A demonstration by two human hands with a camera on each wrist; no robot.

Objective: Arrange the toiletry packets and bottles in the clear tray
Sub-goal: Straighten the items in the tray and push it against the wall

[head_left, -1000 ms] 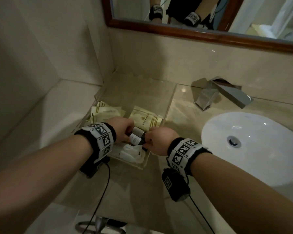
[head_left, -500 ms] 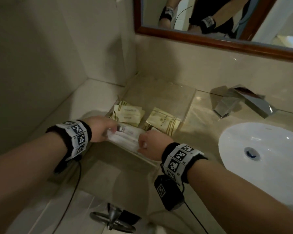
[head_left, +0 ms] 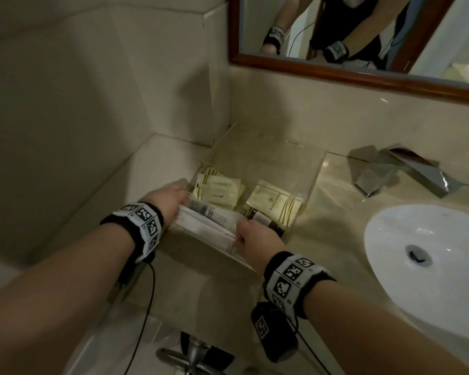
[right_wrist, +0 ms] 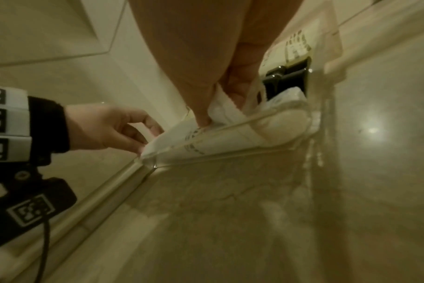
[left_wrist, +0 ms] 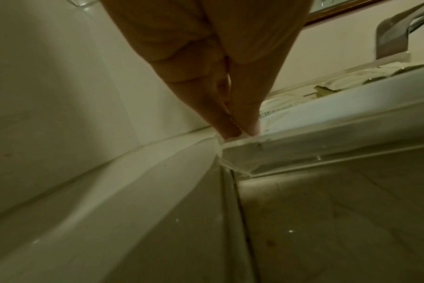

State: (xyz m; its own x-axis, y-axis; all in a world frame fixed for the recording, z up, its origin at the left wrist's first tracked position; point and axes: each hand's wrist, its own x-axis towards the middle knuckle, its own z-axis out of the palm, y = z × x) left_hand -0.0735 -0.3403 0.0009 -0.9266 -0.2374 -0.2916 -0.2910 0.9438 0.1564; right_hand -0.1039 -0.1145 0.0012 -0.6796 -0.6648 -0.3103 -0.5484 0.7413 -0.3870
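Observation:
The clear tray [head_left: 315, 174] stands in the counter's corner. Yellow packets [head_left: 222, 190] lie at its back, with another yellow packet [head_left: 276, 204] to the right. A dark bottle [head_left: 266, 221] lies at the right side, also seen as dark bottles [right_wrist: 286, 76] in the right wrist view. Long white packets [head_left: 209, 223] lie along the front wall. My left hand [head_left: 183, 197] pinches their left end at the tray's corner [left_wrist: 237, 132]. My right hand [head_left: 240, 236] pinches a white packet [right_wrist: 222, 112] between thumb and fingers near the right end.
A chrome faucet [head_left: 406, 171] and a white basin [head_left: 431, 261] lie to the right of the tray. A tiled wall [head_left: 92, 117] closes the left side. A wood-framed mirror [head_left: 363, 74] hangs behind. A metal handle [head_left: 192, 355] sits below the counter's edge.
A second ago both hands held a small dark-capped bottle over the tray. They have since spread apart to the two ends of the white packets at the front.

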